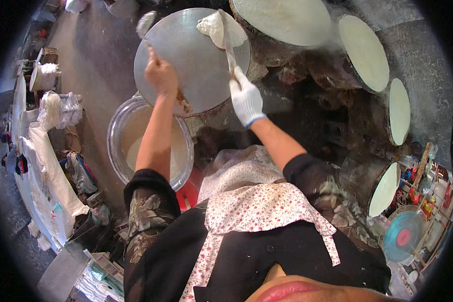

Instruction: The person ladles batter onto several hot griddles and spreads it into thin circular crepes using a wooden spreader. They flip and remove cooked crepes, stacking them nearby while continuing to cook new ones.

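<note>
My left hand (160, 75) is bare and grips the handle of a metal ladle (146, 23) over the left edge of a round grey steaming surface (186, 65). A white glove covers my right hand (245, 99), which holds a flat stick (228, 43). The stick's far end reaches into a crumpled pale sheet (217, 29) lying at the surface's far right side. A large metal basin of pale batter (136, 146) stands below my left forearm.
Several more round steamers with pale sheets (287, 17) (363, 51) (398, 110) (385, 189) curve around to the right on a dark stove. A blue fan (402, 235) sits at the lower right. White cloth-covered racks (45, 166) line the left.
</note>
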`<state>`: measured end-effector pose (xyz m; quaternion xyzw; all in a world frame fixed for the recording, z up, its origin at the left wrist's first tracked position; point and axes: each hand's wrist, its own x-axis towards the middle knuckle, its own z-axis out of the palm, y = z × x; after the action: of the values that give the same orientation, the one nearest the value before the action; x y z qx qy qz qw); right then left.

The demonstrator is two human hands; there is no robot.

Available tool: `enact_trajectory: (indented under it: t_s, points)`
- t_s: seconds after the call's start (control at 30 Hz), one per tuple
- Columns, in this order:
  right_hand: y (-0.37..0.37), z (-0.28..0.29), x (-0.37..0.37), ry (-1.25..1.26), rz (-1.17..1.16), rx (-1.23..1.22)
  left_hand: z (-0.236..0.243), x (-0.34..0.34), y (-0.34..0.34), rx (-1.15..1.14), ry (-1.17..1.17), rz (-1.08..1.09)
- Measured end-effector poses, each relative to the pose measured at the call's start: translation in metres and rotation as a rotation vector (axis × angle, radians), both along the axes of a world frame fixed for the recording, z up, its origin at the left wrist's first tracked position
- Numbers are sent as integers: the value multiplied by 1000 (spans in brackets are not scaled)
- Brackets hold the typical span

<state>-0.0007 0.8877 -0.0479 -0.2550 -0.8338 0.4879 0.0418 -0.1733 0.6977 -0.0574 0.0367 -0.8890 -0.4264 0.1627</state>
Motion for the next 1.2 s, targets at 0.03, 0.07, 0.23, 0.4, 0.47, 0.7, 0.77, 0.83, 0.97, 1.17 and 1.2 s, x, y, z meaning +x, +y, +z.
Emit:
enact_trajectory:
  t_s: [0.03,0.07,0.23,0.4,0.47,0.7,0.77,0.83,0.97,1.17,1.2]
  points:
    - [0,2,-5,104,45,-5,8,13,-17,85,-7,-15]
    - [1,3,-4,165,30,13,17,26,-31,179,-37,-20]
    - [-2,-3,11,-154,-80,150,39,138,-65,332,-143,-166]
    - [-14,-8,-13,58,77,166,55,197,-71,632,-297,-213]
    - [-11,-8,-18,30,-38,184,62,211,-80,596,-287,-242]
    - [-11,-19,-32,104,146,307,65,232,-98,560,-239,-246]
    - [-12,-19,-35,81,58,343,66,239,-101,664,-268,-225]
    - [-11,-17,-35,11,-111,432,68,247,-104,661,-220,-227]
    - [-18,-5,-41,-56,200,363,73,255,-107,670,-232,-236]
    - [-7,3,-47,9,42,410,81,265,-108,688,-209,-192]
    - [-8,3,-50,-56,118,403,83,268,-109,628,-245,-164]
